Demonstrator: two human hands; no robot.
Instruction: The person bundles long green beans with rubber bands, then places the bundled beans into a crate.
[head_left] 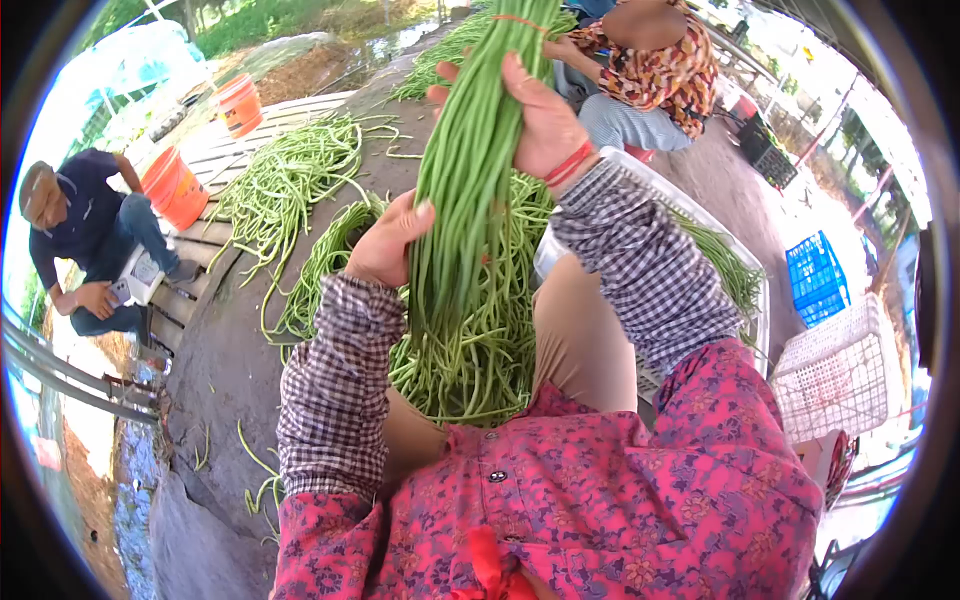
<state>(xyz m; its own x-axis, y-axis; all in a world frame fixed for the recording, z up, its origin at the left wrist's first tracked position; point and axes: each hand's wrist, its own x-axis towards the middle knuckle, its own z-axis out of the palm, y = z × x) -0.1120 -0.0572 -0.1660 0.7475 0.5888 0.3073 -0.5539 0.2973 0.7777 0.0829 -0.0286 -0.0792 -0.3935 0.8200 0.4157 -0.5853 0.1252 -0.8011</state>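
Observation:
A thick bundle of green yardlong beans (465, 180) is raised in front of me, with a reddish band (525, 22) around its upper part. My left hand (388, 242) is closed on the lower left side of the bundle, its thumb along the beans. Higher up, my right hand (545, 125) grips the other side, thumb pointing up; some of its fingers are hidden behind the beans. Below the bundle, a heap of loose yardlong beans (480, 370) lies between my knees.
More loose beans (290, 170) lie to the left. Beside my right knee stands a white crate (715, 213) containing beans. One person (90, 210) sits left near orange buckets (176, 190); another (655, 75) sits ahead. A blue crate (818, 278) and a white basket (838, 365) stand right.

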